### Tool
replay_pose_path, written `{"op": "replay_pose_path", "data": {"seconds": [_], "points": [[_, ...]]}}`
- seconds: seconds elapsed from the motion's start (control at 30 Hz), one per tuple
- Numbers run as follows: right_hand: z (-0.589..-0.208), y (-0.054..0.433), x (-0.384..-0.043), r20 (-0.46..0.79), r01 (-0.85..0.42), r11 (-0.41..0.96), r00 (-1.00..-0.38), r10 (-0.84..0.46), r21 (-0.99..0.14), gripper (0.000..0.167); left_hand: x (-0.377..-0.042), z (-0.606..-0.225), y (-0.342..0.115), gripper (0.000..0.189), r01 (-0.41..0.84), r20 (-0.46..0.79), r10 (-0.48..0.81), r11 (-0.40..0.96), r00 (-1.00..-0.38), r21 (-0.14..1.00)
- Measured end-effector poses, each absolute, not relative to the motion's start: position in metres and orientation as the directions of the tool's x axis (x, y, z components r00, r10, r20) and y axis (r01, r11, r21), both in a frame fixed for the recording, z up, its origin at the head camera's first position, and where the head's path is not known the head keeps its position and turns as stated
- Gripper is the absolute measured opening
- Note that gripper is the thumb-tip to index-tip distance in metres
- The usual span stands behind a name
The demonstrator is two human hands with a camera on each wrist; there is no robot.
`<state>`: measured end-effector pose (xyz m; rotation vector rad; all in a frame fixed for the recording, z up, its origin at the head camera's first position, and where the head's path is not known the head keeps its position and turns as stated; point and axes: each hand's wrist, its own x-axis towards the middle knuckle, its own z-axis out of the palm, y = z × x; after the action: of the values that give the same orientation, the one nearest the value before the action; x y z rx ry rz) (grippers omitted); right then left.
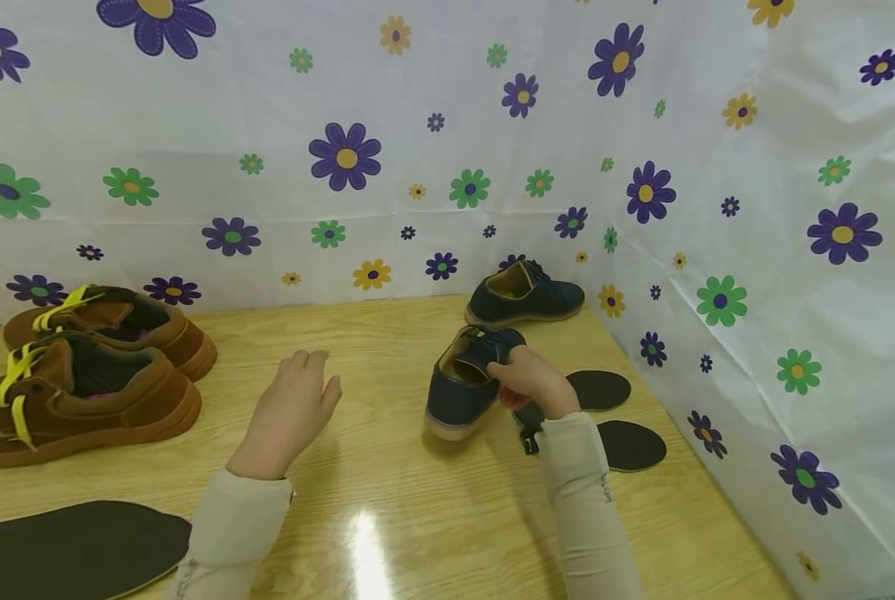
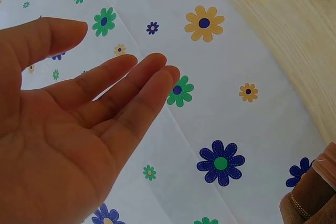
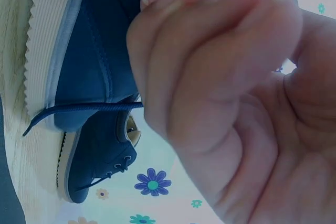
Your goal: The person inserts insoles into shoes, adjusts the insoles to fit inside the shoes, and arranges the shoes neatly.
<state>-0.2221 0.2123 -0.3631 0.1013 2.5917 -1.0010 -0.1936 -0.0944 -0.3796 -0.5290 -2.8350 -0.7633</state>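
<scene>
A navy lace-up shoe (image 1: pixel 453 400) with a pale sole stands at the middle right, its heel toward me. My right hand (image 1: pixel 533 379) grips it at the collar on its right side. In the right wrist view the curled fingers (image 3: pixel 194 77) overlap the shoe's upper, and a loose lace (image 3: pixel 79 107) hangs across it. Its mate, another navy shoe (image 1: pixel 545 302), stands behind by the back wall. My left hand (image 1: pixel 286 412) hovers over the table to the left, holding nothing; its fingers are loosely extended in the left wrist view.
Two brown shoes (image 1: pixel 95 400) with yellow laces stand at the left on the wooden table (image 1: pixel 387 483). A large black insole (image 1: pixel 72 550) lies at the front left. Black insoles (image 1: pixel 631 446) lie beside my right wrist. Flower-printed sheeting (image 1: pixel 432 150) closes off the back and right.
</scene>
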Motion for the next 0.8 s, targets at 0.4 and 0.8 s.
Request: {"op": "replay_pose_path", "data": {"seconds": [0.4,0.8], "points": [[-0.3676,0.2097,-0.2279,-0.361,0.114,0.761,-0.918,-0.166,-0.638,0.04,-0.1932,-0.3843,-0.0891,0.037,0.396,0.253,0.312,0.808,-0.916,0.437],[-0.3714,0.2047,-0.2281,-0.372,0.054,0.768,-0.895,-0.246,-0.638,0.035,-0.1926,-0.3864,-0.0846,0.035,0.404,0.254,0.32,0.805,-0.913,0.436]]}}
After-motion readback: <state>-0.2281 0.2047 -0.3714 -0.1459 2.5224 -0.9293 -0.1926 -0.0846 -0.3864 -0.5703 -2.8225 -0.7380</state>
